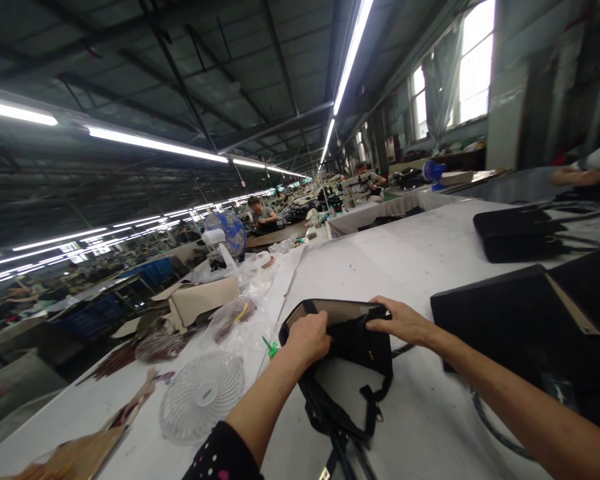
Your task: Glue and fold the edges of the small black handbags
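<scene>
A black handbag [375, 350] with a tan lining lies on the white table in front of me, its mouth spread toward the far side. My left hand [309, 339] is closed on the near left part of its rim, the fingertips hidden inside. At the right corner, my right hand [397, 321] pinches the bag's edge between thumb and fingers. Black straps [347, 427] with gold-coloured metal fittings hang from the bag toward me. Just left of my left hand is a small green-tipped bottle [271, 347].
A small clear-fronted fan [203, 398] lies left of my forearm. Clear plastic bags [235, 317] and a cardboard box [203, 300] sit beyond it. Black bags [515, 233] and black panels [505, 313] occupy the right. A person's arm [587, 177] shows at far right.
</scene>
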Demonstrator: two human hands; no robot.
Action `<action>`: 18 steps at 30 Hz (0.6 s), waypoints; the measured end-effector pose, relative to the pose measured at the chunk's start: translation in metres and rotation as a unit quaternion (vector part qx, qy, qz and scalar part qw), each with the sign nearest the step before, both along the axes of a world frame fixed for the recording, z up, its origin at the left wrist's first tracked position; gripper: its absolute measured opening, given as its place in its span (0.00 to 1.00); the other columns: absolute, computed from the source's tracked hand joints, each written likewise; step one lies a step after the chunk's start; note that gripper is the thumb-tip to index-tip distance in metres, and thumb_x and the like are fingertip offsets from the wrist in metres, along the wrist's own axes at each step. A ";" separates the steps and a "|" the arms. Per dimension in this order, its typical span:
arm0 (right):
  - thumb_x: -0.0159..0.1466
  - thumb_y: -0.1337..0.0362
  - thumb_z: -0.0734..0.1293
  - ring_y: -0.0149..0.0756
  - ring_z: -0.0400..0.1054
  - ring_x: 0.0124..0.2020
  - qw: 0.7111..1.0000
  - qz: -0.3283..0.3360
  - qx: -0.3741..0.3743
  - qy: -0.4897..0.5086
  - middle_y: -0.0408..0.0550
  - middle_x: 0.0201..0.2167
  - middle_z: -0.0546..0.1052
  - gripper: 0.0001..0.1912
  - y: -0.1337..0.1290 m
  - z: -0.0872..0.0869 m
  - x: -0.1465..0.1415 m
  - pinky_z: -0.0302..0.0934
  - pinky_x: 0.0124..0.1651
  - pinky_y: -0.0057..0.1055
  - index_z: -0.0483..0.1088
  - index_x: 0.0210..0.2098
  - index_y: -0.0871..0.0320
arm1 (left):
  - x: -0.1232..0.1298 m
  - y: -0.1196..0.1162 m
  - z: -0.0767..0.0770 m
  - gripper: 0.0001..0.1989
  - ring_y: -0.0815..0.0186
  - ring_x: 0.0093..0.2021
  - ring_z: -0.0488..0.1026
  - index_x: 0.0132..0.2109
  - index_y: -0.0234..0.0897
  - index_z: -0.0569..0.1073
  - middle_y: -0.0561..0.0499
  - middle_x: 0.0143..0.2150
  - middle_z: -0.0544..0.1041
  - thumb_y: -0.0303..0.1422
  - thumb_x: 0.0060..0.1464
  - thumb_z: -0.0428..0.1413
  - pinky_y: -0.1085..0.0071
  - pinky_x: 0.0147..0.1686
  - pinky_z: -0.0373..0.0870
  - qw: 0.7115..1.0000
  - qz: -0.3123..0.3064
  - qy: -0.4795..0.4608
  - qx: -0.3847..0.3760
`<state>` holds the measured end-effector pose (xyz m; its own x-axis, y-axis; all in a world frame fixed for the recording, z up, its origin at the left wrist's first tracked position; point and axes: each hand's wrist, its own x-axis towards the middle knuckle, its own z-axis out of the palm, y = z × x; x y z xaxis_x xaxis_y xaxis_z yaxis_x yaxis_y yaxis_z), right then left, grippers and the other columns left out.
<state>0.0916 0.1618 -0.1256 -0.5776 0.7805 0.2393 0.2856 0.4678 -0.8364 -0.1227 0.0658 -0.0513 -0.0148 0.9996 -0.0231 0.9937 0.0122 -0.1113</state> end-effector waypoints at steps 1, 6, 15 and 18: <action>0.57 0.55 0.69 0.41 0.69 0.39 1.000 0.000 -0.004 0.007 0.42 0.35 0.76 0.14 0.001 0.000 0.000 0.60 0.43 0.35 0.70 0.41 0.52 | 0.000 -0.003 0.002 0.12 0.50 0.47 0.76 0.45 0.37 0.69 0.40 0.46 0.78 0.34 0.53 0.55 0.60 0.43 0.70 1.000 0.000 -0.004 0.018; 0.57 0.56 0.69 0.40 0.69 0.41 0.999 -0.005 -0.016 0.052 0.41 0.36 0.76 0.14 0.006 -0.003 -0.003 0.59 0.47 0.36 0.71 0.42 0.52 | 0.001 -0.022 0.011 0.19 0.56 0.39 0.76 0.42 0.40 0.69 0.47 0.40 0.78 0.51 0.58 0.49 0.65 0.36 0.68 0.988 -0.006 -0.053 0.143; 0.54 0.57 0.71 0.40 0.69 0.41 0.993 -0.010 -0.033 0.114 0.42 0.36 0.77 0.15 0.007 0.001 -0.011 0.59 0.48 0.37 0.72 0.40 0.53 | -0.007 -0.023 0.007 0.09 0.62 0.39 0.77 0.37 0.43 0.78 0.53 0.37 0.81 0.40 0.56 0.57 0.70 0.38 0.66 0.983 -0.162 -0.087 0.026; 0.53 0.56 0.72 0.40 0.69 0.44 0.989 -0.012 -0.040 0.144 0.45 0.39 0.77 0.17 0.008 0.000 -0.011 0.59 0.51 0.37 0.72 0.41 0.55 | -0.010 -0.018 0.006 0.09 0.62 0.40 0.77 0.39 0.44 0.79 0.53 0.37 0.82 0.38 0.57 0.55 0.70 0.39 0.67 0.984 -0.139 -0.110 0.029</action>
<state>0.0802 0.1703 -0.1253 -0.4754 0.8161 0.3286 0.0401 0.3932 -0.9186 -0.1326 0.0478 -0.0449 0.2575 0.9643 0.0618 0.9596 -0.2627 0.1006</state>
